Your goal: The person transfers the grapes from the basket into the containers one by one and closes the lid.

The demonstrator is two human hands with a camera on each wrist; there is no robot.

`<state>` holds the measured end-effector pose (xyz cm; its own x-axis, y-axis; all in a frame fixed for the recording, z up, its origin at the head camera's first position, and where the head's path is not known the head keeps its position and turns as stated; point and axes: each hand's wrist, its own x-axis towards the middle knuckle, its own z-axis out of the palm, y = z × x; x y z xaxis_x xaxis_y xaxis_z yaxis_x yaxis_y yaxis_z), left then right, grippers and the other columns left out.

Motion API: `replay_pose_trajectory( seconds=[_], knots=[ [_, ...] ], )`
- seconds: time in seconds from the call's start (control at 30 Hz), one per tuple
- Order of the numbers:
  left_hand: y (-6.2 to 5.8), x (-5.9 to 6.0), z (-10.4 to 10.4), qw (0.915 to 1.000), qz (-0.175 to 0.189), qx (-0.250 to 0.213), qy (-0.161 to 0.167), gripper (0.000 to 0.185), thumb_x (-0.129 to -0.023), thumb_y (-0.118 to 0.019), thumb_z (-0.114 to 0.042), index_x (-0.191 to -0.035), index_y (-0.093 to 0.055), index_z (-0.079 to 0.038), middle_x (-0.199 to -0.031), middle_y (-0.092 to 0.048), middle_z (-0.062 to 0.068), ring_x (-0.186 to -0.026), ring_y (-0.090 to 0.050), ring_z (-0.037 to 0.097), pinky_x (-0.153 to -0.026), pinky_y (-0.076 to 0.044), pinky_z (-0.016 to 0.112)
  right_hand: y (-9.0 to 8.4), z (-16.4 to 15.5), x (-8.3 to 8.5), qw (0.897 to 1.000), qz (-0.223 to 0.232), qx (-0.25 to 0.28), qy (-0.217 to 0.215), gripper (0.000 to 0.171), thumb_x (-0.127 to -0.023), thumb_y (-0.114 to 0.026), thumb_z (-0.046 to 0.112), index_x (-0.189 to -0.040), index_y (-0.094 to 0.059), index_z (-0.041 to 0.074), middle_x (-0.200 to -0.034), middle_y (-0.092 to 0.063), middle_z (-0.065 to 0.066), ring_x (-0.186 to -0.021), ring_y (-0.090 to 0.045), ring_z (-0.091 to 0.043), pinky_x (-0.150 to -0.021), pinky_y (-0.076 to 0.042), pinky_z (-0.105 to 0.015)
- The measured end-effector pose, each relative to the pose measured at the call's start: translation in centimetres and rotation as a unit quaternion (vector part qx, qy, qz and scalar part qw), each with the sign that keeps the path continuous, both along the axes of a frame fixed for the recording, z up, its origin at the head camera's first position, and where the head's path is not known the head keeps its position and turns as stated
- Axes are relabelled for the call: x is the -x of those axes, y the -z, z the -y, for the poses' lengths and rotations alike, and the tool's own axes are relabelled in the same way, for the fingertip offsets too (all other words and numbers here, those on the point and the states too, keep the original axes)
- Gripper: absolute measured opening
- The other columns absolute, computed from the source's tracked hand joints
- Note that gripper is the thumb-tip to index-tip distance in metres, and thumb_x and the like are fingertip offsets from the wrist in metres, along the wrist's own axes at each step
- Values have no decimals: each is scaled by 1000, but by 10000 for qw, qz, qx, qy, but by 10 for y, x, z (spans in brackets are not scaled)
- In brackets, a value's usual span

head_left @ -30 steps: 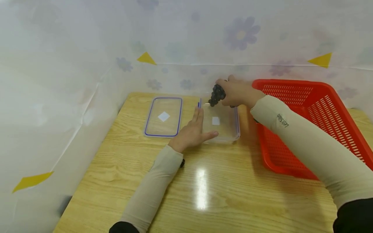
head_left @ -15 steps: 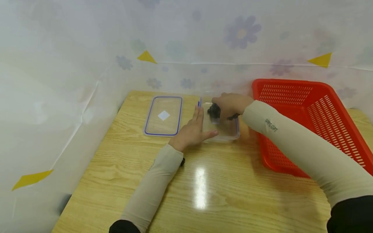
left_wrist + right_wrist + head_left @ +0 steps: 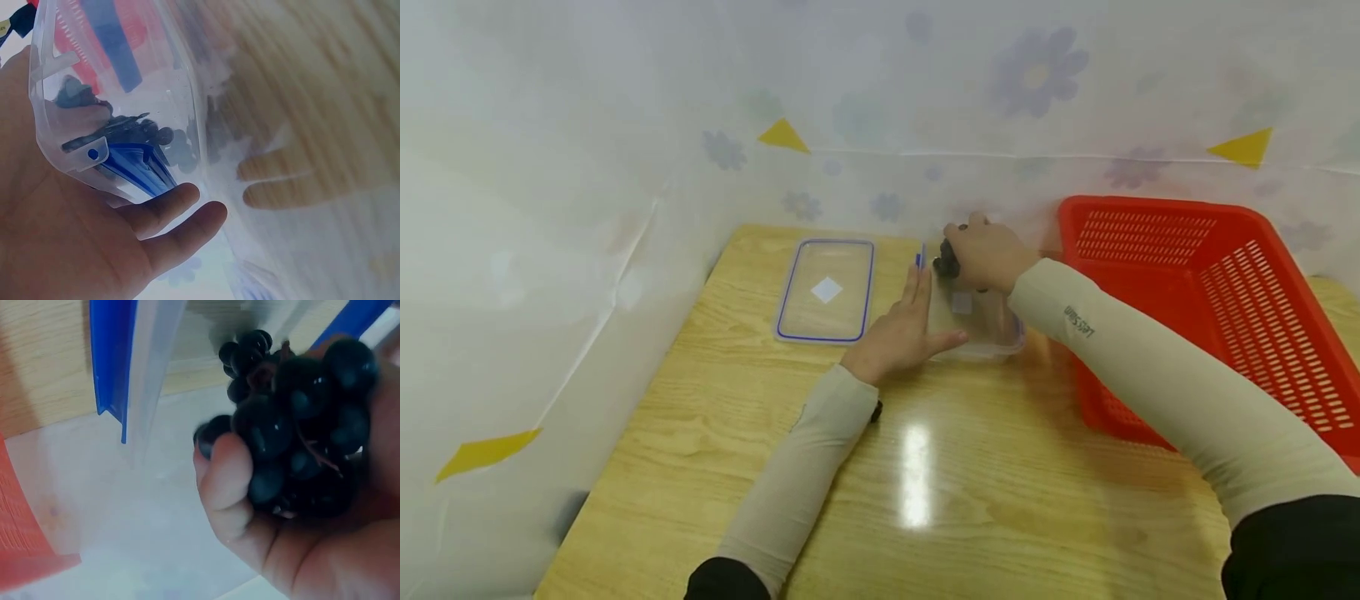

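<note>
A bunch of dark grapes [image 3: 947, 262] is in my right hand [image 3: 988, 254], over the far part of a clear plastic box [image 3: 988, 343]. In the right wrist view the fingers curl round the grapes [image 3: 269, 428]. Through the box wall, the left wrist view shows dark grapes [image 3: 140, 131] and a blue clip [image 3: 140, 165]. My left hand [image 3: 891, 337] rests along the box's left side, fingers straight and thumb spread along the near side. A clear lid [image 3: 850, 312] with a blue seal line lies flat to the left.
Right of the box stands a red plastic basket [image 3: 1157, 242] with slotted walls, partly behind my right forearm. A wall sheet printed with flowers [image 3: 1037, 75] rises behind the wooden table [image 3: 985, 467]. Yellow tape pieces [image 3: 784, 136] mark it.
My right hand first came down into the box area with the grapes, then rose and shifted back slightly, still holding them. The left hand has stayed at the box's side.
</note>
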<state>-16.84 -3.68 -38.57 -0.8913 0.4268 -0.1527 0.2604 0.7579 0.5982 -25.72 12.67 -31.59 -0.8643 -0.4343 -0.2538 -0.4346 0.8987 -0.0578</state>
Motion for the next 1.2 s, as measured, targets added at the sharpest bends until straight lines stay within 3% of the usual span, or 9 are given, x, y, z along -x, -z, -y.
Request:
replay_pose_trajectory(
  seconds=[0.17,0.33,0.43,0.53,0.67,0.8,0.9,1.03,1.2],
  knots=[
    [-1,-1,0,10000,-42,38,10,111,-95,-55,-65,-159,16,-9,-162,28,9,-142,-30,48,-111,-37,51,4,-2,-1,9999,-125,-6,84,60,-94,-68,35,-137,-46,-1,-118,-48,-33,-93,-62,-44,-83,-54,-58],
    [-3,-1,0,10000,-77,48,7,112,-95,-56,-65,-159,16,-9,-162,29,9,-141,-31,49,-110,-38,52,2,-4,-7,9988,328,-223,271,63,-86,-72,15,-142,-47,-1,-117,-51,-29,-92,-59,-37,-68,-55,-48],
    [-3,0,0,9999,-87,52,-10,112,-95,-57,-65,-159,15,-8,-162,28,9,-141,-32,50,-109,-39,53,1,-2,-10,9971,520,-403,370,66,-82,-74,13,-140,-48,-2,-116,-53,-27,-92,-57,-35,-63,-54,-44],
    [-3,0,-1,9999,-95,78,-8,113,-95,-57,-65,-159,16,-7,-162,28,10,-141,-32,49,-109,-39,52,0,1,-14,9958,659,-463,429,61,-81,-76,16,-134,-52,-3,-113,-56,-25,-93,-56,-34,-68,-54,-45],
    [-2,0,-2,9997,-136,183,-20,114,-94,-56,-67,-159,15,-7,-163,27,11,-140,-35,48,-105,-44,51,-2,4,-19,9947,835,-447,408,65,-83,-77,22,-135,-50,-6,-118,-58,-26,-104,-56,-36,-84,-53,-52],
    [-3,-1,-1,9996,-136,261,-10,116,-93,-55,-70,-159,15,-6,-162,27,12,-139,-37,48,-103,-45,50,-2,5,-24,9944,887,-481,327,74,-85,-76,26,-143,-44,-7,-131,-55,-31,-120,-53,-44,-103,-38,-66],
    [-2,-1,-1,9996,-122,255,37,116,-93,-54,-70,-159,16,-6,-161,29,12,-139,-38,47,-104,-45,49,-1,6,-27,9937,940,-529,294,81,-84,-78,28,-147,-40,-7,-137,-51,-35,-128,-47,-51,-107,-23,-75],
    [-3,0,-1,9996,-80,271,73,116,-92,-54,-71,-159,17,-7,-160,30,12,-139,-36,48,-105,-44,50,0,7,-29,9926,1025,-553,345,93,-82,-81,30,-153,-33,-5,-144,-45,-35,-133,-40,-53,-106,-13,-78],
    [-4,0,-2,9996,-13,292,19,117,-91,-55,-72,-159,17,-8,-162,27,13,-140,-33,49,-106,-43,52,2,5,-30,9918,1111,-437,448,101,-78,-87,30,-156,-30,-1,-146,-45,-31,-131,-44,-45,-106,-21,-76]
  ],
)
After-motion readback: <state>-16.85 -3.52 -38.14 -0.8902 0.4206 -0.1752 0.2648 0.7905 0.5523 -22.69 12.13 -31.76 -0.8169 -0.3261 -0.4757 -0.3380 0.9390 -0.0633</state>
